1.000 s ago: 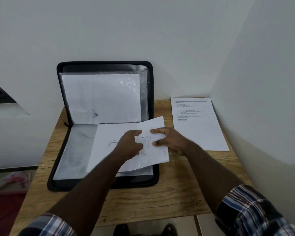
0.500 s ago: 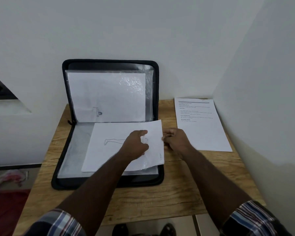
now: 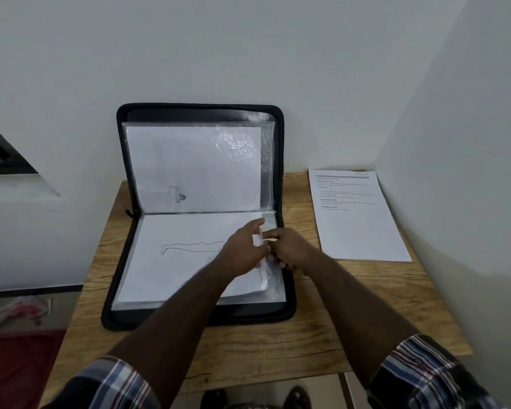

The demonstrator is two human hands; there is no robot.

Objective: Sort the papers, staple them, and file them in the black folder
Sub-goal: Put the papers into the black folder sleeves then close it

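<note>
the sheet [image 3: 189,255], askew a second ago, now lies squared inside the folder [image 3: 124,290] sleeve. left hand [image 3: 242,252] and right hand [image 3: 289,250] pinch its right edge. filing nearly done.

A black zip-edged folder [image 3: 121,261] lies open on the wooden table, its upper half propped upright against the wall. A white sheet with a line drawing [image 3: 177,255] lies on its lower half. A printed white page [image 3: 357,219] lies flat, well right.
</note>
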